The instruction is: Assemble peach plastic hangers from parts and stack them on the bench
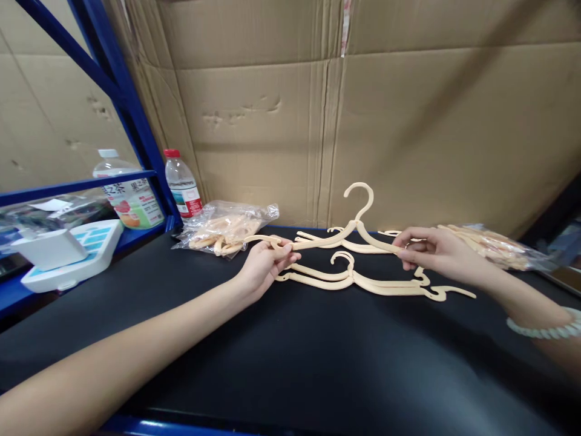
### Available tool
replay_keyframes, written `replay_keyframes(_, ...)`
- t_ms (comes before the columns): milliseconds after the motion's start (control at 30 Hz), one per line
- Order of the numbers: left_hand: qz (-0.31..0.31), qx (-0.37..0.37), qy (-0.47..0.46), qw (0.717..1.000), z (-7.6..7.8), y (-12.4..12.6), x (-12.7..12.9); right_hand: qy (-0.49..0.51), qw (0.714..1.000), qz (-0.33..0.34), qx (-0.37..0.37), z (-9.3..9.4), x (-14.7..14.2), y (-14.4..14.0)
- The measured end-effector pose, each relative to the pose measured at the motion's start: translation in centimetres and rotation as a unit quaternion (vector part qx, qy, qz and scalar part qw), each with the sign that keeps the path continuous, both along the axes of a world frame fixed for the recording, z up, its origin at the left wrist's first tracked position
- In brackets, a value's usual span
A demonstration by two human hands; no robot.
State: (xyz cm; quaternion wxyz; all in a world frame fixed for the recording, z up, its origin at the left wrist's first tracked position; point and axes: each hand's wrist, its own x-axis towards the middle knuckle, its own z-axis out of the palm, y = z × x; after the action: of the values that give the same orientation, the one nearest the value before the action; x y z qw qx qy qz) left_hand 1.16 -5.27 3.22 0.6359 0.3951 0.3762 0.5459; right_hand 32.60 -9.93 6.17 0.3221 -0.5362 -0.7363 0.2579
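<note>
A cream plastic clothes hanger [330,237] is raised above the black tabletop, its hook pointing up. My left hand [263,266] is closed around its left arm, close to a curved end piece that sticks out past the fingers. The right arm's end is pinched in my right hand [431,249], and the fingers partly cover it. Below, more hangers of the same kind [385,287] lie on the table, close together. Further hanger parts [313,235] lie behind the raised one, partly hidden by it.
A clear bag of hanger parts [227,227] lies at the back left, another bag [494,245] at the back right. A red-capped bottle [184,188] stands beside the blue frame [113,79]. Cardboard [263,121] walls off the back of the black table [290,363].
</note>
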Motion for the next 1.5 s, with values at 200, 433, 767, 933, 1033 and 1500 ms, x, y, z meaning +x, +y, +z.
replay_keyframes(200,-0.113,-0.059,0.050,0.991,0.3,-1.5,0.5,0.048,0.997,-0.058,0.009,-0.2,0.8,0.5)
replay_keyframes(433,-0.377,0.001,0.126,0.918,-0.2,-4.2,1.2,0.066,0.997,-0.025,-0.044,0.0,1.4,0.7)
replay_keyframes(767,-0.398,0.085,0.197,0.892,-0.4,-4.4,1.5,-0.202,0.959,0.186,-0.074,0.0,1.4,0.3)
replay_keyframes(933,-0.406,0.093,0.206,0.886,-0.6,-4.2,1.3,-0.229,0.956,0.177,-0.057,-0.2,1.4,0.4)
replay_keyframes(1033,-0.403,0.099,0.212,0.885,-0.5,-4.3,1.4,-0.228,0.958,0.161,-0.063,-0.3,1.3,0.5)
replay_keyframes(1500,-0.359,0.100,0.199,0.907,-0.3,-4.5,1.6,-0.267,0.958,0.094,-0.038,-1.3,1.6,1.0)
